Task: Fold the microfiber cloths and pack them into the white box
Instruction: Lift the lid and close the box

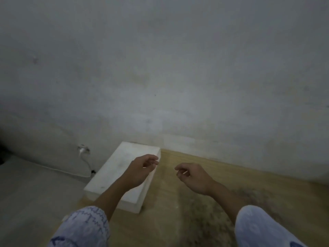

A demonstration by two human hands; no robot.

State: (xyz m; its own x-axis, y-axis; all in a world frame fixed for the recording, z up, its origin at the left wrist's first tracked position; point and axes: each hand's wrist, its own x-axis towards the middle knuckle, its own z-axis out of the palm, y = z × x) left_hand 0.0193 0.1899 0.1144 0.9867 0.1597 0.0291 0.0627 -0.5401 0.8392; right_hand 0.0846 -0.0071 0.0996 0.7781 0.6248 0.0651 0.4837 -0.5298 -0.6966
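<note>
I'm looking at a soft, dim picture, mostly grey wall (pixel 160 59). The white box (pixel 114 173) sits on the left end of the wooden table (pixel 222 179), lid closed, its far end against the wall. My left hand (pixel 140 171) hangs over the box's right edge, fingers loosely curled, nothing in them; the forearm hides part of the lid. My right hand (pixel 193 177) hovers over the tabletop just beside it, loosely curled too, empty. Patterned sleeves (pixel 83 227) are cut off at the bottom. A cable (pixel 87 164) runs from a wall socket at left, too blurred for detail.
</note>
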